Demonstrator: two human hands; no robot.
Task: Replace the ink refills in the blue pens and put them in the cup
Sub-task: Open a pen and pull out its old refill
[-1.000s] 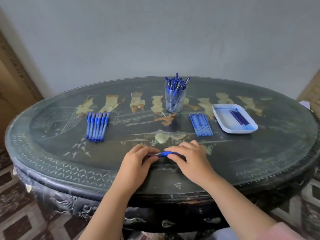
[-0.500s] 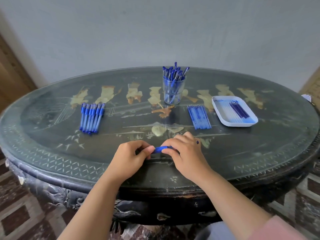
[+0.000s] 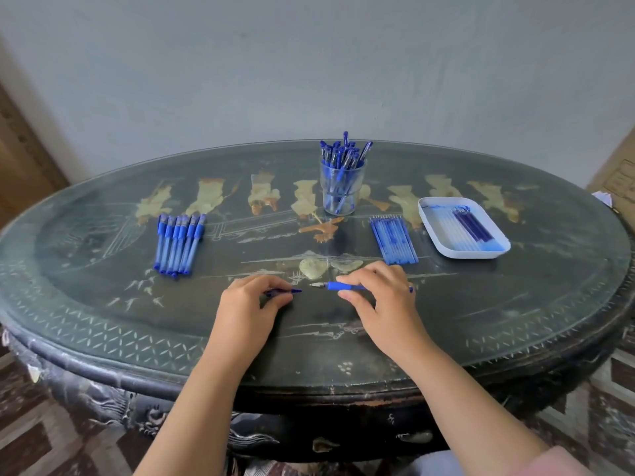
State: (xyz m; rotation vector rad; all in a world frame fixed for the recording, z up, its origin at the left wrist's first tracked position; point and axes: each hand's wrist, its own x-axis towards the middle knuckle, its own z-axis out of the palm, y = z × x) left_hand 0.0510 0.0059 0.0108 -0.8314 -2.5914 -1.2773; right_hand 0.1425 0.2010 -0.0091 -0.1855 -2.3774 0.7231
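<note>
Head camera looks down over the dark oval table (image 3: 103, 304), both hands low at the near edge. The right hand (image 3: 381, 297) has fingers and thumb curled round a blue pen (image 3: 343, 286), which lies level, bare metal tip pointing left, its tail end just peeking out past the far side of the hand. Across a small gap, the left hand (image 3: 251, 300) pinches a dark blue cap (image 3: 283, 292) between thumb and fingertips (only the right end of it shows). Cap and pen tip sit in line, close but apart.

Further back at centre stands the clear cup (image 3: 342, 194), upright, packed with blue pens (image 3: 343, 154) standing upright or leaning, tops sticking out above the rim. Out to the left, a neat row of capped blue pens (image 3: 178, 243) lies flat on the table, side by side and touching. Right of the cup, a row of refills (image 3: 393, 240) lies flat too, just beyond the right hand. Further right is a white tray (image 3: 429, 221) holding a few darker refills (image 3: 472, 225) and some pale ones beside them. A plain grey wall (image 3: 309, 63) closes off the back.
</note>
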